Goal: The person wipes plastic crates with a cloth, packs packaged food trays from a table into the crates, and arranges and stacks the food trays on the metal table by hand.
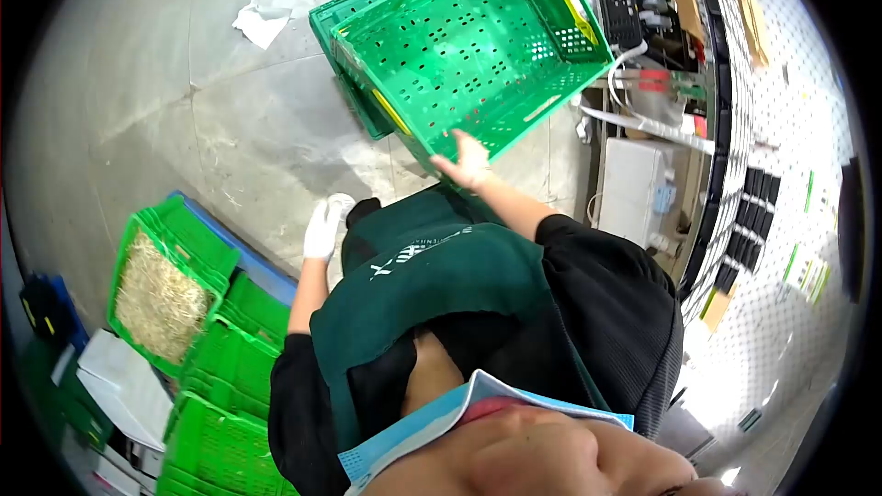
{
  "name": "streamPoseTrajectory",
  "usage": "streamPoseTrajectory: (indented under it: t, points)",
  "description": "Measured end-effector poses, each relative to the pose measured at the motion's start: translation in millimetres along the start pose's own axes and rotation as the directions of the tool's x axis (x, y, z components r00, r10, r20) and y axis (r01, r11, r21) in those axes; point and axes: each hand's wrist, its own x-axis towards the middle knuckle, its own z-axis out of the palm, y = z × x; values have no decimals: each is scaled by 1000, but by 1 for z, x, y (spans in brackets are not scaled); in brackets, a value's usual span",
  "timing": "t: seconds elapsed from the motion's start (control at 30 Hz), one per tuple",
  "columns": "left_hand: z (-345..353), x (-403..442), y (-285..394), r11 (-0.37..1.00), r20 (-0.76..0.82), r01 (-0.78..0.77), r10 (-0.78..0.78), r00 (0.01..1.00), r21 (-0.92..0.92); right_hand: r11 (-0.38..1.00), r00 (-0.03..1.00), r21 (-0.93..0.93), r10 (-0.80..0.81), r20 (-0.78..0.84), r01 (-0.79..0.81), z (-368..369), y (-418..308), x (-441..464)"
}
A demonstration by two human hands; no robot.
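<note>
- The green crate [459,55] is in front of the person, its open side facing the camera; it appears to rest on or inside a second crate [359,106], whose edge shows beneath it.
- Handling it well probably calls for a hold at two opposite points: one corner alone would likely let the crate swing or slip. The near yellow strip [390,112] and the far yellow strip [571,5] look like handles, and so the better places to hold.
- Care seems due on the shelf side – the crate's far corner is close to the cluttered shelving [652,124], where a turn might knock something.
- The sheet of paper [262,26] on the floor lies apart from the crate, but could slide underfoot.
- The right hand [470,163] lies at the crate's near corner, thumb parted from the fingers; whether it grips the rim or only rests there, one cannot tell. The forearm reaches forward from a sleeve [602,289] ending near the elbow.
- The left hand [320,231], in a white glove, hangs down beside the apron [432,285] – fingers extended, nothing visibly held, well apart from the crate.
</note>
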Motion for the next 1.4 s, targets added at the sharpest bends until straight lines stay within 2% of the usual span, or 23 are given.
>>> streamPoseTrajectory:
  t: [0.03,0.07,0.1,0.13,0.17,0.23,0.3,0.4,0.57,0.7,0.97,1.03,1.07,1.1,1.13,1.17,1.2,1.23,1.27,1.3,1.33,1.37,1.4]
  points:
    - [-13,-29,-67,981,-65,86,-75,995,174,999,993,-17,36,115,-34,14,-21,-3]
    - [-30,-61,-138,956,24,119,-130,991,269,999,994,-5,51,99,-51,24,-28,-2]
    - [-35,-89,-226,824,79,137,-215,973,549,981,969,-3,191,156,-193,35,-30,3]
    - [-53,-125,-247,723,142,187,-369,918,665,945,922,-10,323,214,-328,40,-33,6]
    - [-70,-156,-257,665,160,254,-495,854,702,931,898,-88,365,247,-354,26,-44,6]
    - [-90,-203,-272,621,128,442,-661,740,647,926,898,-56,377,227,-374,32,-42,4]
    - [-101,-216,-269,644,99,541,-688,719,541,922,898,-75,386,213,-379,34,-42,3]
    - [-116,-196,-250,731,75,566,-635,769,382,912,882,-94,411,232,-400,30,-43,4]
    - [-145,-119,-195,878,37,433,-449,893,202,905,883,16,411,226,-425,40,-42,12]
    - [-187,-35,-146,924,102,276,-311,945,263,903,865,21,404,298,-430,23,-43,7]
    - [-291,103,-82,873,142,203,-292,946,442,887,862,26,439,253,-460,33,-47,18]
    - [-307,131,-61,865,154,175,-276,949,470,880,843,34,442,307,-474,23,-61,41]
    - [-310,139,-52,871,156,164,-262,952,463,857,804,58,455,384,-513,15,-68,58]
    - [-309,154,-35,883,155,134,-225,962,450,847,699,-26,455,552,-530,-5,-76,83]
    - [-304,166,-16,904,145,106,-181,973,415,870,625,-129,438,646,-476,-20,-78,102]
    - [-295,179,3,930,118,83,-134,984,358,926,631,-180,359,688,-331,-41,-82,122]
    - [-288,193,23,951,68,71,-95,993,300,892,393,-347,441,807,-290,-83,-102,162]
    - [-283,205,53,964,-5,98,-100,995,247,894,471,-354,447,760,-276,-104,-108,188]
    - [-279,225,56,931,-55,90,-76,996,354,870,473,-446,489,733,-210,-127,-126,231]
    - [-289,233,110,886,23,158,-186,982,436,859,646,-442,494,582,-259,-134,-134,264]
    - [-284,250,91,835,34,102,-143,989,541,913,845,-316,372,384,-258,-146,-151,301]
    - [-282,262,69,765,67,33,-100,993,644,951,938,-132,299,174,-278,-155,-177,336]
    - [-286,276,64,698,91,33,-140,986,715,948,961,154,270,64,-277,-153,-209,382]
